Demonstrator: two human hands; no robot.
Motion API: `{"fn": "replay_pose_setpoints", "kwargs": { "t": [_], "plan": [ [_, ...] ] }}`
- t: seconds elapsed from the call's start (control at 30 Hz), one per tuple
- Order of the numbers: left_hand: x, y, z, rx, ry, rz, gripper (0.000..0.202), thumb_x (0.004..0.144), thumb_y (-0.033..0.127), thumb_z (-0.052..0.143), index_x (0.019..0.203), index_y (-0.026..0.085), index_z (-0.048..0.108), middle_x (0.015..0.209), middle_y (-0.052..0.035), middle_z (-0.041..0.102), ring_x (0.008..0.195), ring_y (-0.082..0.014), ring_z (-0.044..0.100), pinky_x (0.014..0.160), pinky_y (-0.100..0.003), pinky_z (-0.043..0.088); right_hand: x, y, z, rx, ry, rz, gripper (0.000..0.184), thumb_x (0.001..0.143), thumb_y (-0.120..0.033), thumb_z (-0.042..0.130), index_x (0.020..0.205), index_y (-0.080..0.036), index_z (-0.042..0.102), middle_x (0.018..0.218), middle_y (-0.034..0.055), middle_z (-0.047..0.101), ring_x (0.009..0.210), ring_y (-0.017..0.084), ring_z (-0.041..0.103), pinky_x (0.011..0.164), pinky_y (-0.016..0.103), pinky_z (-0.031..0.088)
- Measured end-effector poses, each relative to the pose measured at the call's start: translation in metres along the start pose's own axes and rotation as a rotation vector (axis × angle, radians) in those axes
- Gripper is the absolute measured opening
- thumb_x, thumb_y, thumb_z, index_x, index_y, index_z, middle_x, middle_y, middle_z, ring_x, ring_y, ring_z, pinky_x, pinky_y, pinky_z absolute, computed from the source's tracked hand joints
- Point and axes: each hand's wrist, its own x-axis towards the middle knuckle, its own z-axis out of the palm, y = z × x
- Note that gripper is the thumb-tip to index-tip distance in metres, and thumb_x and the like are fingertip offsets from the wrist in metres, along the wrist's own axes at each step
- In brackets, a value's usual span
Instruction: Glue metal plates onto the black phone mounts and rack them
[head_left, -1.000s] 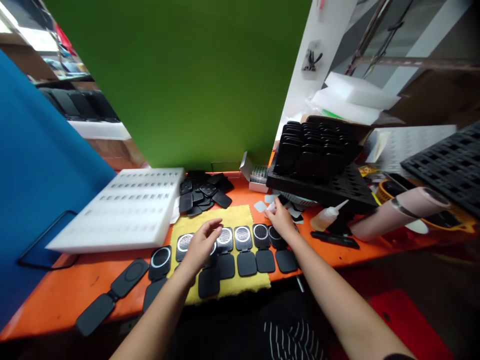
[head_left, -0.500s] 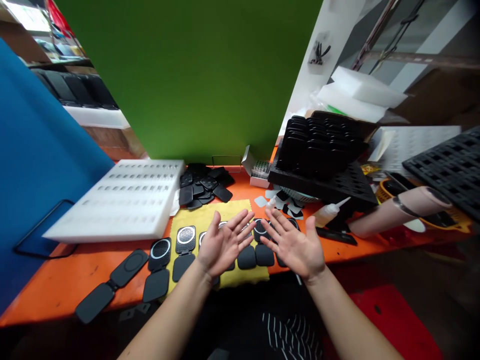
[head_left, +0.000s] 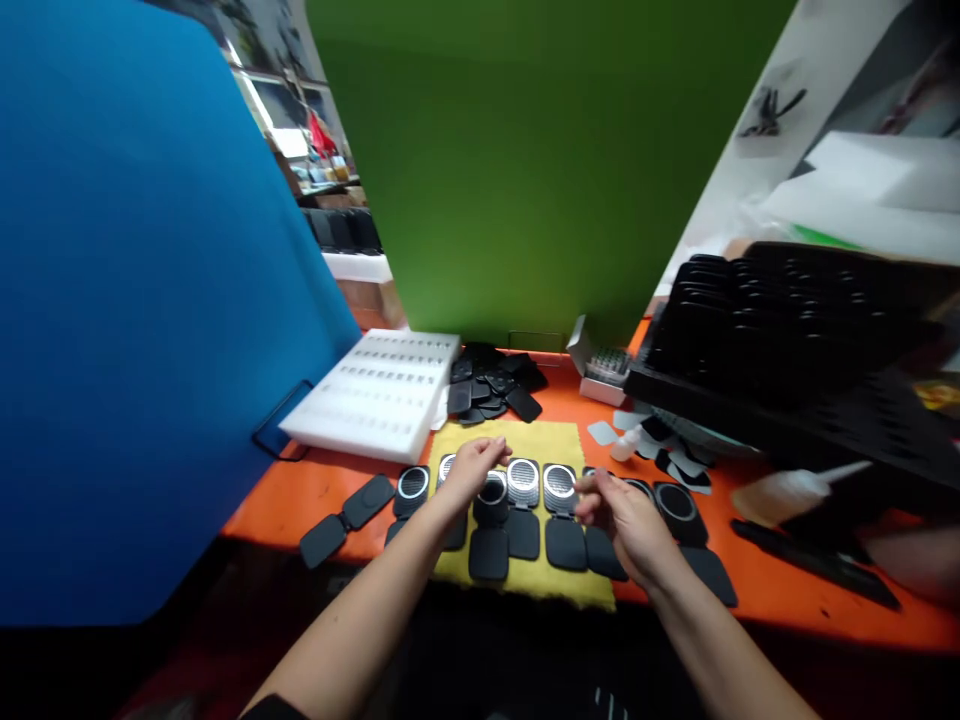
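Note:
My left hand [head_left: 478, 466] hovers over the yellow cloth [head_left: 525, 438], its fingers bent and close together with nothing visible in them. My right hand [head_left: 628, 515] is further right, fingers curled inward, also seemingly holding nothing. Beneath and between them lies a row of black hinged flat pieces, each a rounded square with a ring joined to a plain flap; a piece with a white ring [head_left: 523, 482] and another ringed piece [head_left: 559, 486] lie between my hands. My right hand partly covers pieces at the row's right. An unfolded black piece [head_left: 347, 518] lies at the left.
A white foam tray [head_left: 375, 395] and a pile of black plates [head_left: 491, 385] stand behind. Further right are a small open box [head_left: 604, 376], a small white bottle [head_left: 625, 444], a nozzle bottle [head_left: 787, 495] and a black rack [head_left: 780, 330]. Blue [head_left: 150, 300] and green panels [head_left: 540, 180] rise behind.
Both hands have turned over from spread, palms up, to curled fingers, and moved apart. The view has swung left, so the table's things appear further right.

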Motion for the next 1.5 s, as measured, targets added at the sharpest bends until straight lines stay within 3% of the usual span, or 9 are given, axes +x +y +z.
{"fn": "replay_pose_setpoints", "kwargs": {
  "t": [0.1, 0.23, 0.4, 0.7, 0.87, 1.03, 1.13, 1.37, 1.5],
  "plan": [
    [0.033, -0.016, -0.034, 0.177, 0.188, -0.004, 0.045, 0.081, 0.049, 0.036, 0.073, 0.013, 0.062, 0.08, -0.0114, 0.064, 0.086, -0.0251, 0.058, 0.08, -0.036, 0.04, 0.021, 0.009, 0.005, -0.129, -0.027, -0.028, 0.051, 0.074, -0.059, 0.045, 0.076, -0.011, 0.064, 0.039, 0.0015, 0.053, 0.036, 0.01, 0.045, 0.042, 0.023, 0.038],
    [0.074, -0.026, -0.057, 0.338, 0.328, -0.018, 0.029, 0.08, 0.029, 0.043, 0.101, 0.014, 0.056, 0.112, -0.0111, 0.056, 0.108, -0.0218, 0.047, 0.092, -0.031, 0.032, 0.059, 0.016, 0.017, -0.155, -0.078, -0.02, 0.05, 0.075, -0.046, 0.052, 0.117, -0.019, 0.048, 0.083, 0.0077, 0.067, 0.063, 0.016, 0.06, 0.06, 0.03, 0.048],
    [0.109, -0.031, -0.049, 0.462, 0.354, -0.095, 0.052, 0.076, 0.036, 0.049, 0.123, 0.014, 0.041, 0.126, -0.0135, 0.046, 0.115, -0.0263, 0.042, 0.094, -0.034, 0.03, 0.12, 0.035, 0.033, -0.446, -0.066, -0.153, 0.053, 0.075, -0.041, 0.048, 0.122, -0.017, 0.043, 0.12, 0.0131, 0.051, 0.108, 0.022, 0.05, 0.086, 0.036, 0.042],
    [0.138, -0.016, -0.017, 0.577, 0.284, -0.033, 0.063, 0.076, 0.044, 0.048, 0.13, 0.017, 0.031, 0.13, -0.0165, 0.04, 0.116, -0.0302, 0.039, 0.095, -0.039, 0.028, 0.187, 0.038, 0.046, -0.957, 0.166, -0.428, 0.06, 0.079, -0.045, 0.036, 0.129, -0.011, 0.036, 0.13, 0.0137, 0.041, 0.121, 0.024, 0.036, 0.1, 0.037, 0.027],
    [0.132, -0.015, 0.006, 0.59, 0.22, 0.032, 0.053, 0.076, 0.047, 0.048, 0.124, 0.024, 0.043, 0.132, -0.0115, 0.039, 0.117, -0.0294, 0.038, 0.096, -0.038, 0.028, 0.195, 0.044, 0.052, -1.102, 0.109, -0.374, 0.059, 0.082, -0.051, 0.029, 0.131, -0.018, 0.035, 0.139, 0.0082, 0.028, 0.13, 0.025, 0.018, 0.104, 0.043, 0.018],
    [0.143, -0.022, -0.025, 0.58, 0.277, 0.01, 0.038, 0.088, 0.026, 0.029, 0.123, 0.019, 0.043, 0.125, -0.0097, 0.047, 0.115, -0.0203, 0.042, 0.097, -0.03, 0.029, 0.186, 0.046, 0.053, -1.266, 0.024, -0.28, 0.056, 0.083, -0.052, 0.026, 0.132, -0.025, 0.032, 0.144, 0.0036, 0.015, 0.131, 0.027, 0.009, 0.102, 0.048, 0.015],
    [0.165, -0.021, -0.042, 0.591, 0.31, -0.083, 0.037, 0.087, 0.029, 0.038, 0.12, 0.015, 0.044, 0.124, -0.0137, 0.045, 0.114, -0.0234, 0.042, 0.097, -0.039, 0.03, 0.18, 0.047, 0.053, -1.32, 0.011, -0.306, 0.057, 0.083, -0.051, 0.028, 0.134, -0.026, 0.027, 0.145, 0.0022, 0.012, 0.132, 0.025, 0.007, 0.103, 0.046, 0.012],
    [0.216, -0.002, -0.047, 0.574, 0.323, -0.33, 0.035, 0.083, 0.033, 0.05, 0.112, 0.015, 0.048, 0.115, -0.0099, 0.049, 0.103, -0.022, 0.049, 0.087, -0.044, 0.04, 0.175, 0.047, 0.054, -1.366, 0.007, -0.301, 0.057, 0.084, -0.052, 0.025, 0.135, -0.028, 0.023, 0.145, -0.0016, 0.009, 0.132, 0.023, 0.005, 0.104, 0.043, 0.01],
    [0.228, 0.004, -0.059, 0.532, 0.256, -0.304, 0.03, 0.083, 0.032, 0.051, 0.106, 0.013, 0.052, 0.109, -0.0075, 0.052, 0.097, -0.0203, 0.053, 0.082, -0.04, 0.044, 0.173, 0.044, 0.056, -1.371, 0.007, -0.298, 0.057, 0.084, -0.052, 0.025, 0.136, -0.029, 0.022, 0.145, -0.0025, 0.008, 0.132, 0.021, 0.003, 0.105, 0.041, 0.007]
  ]
}}
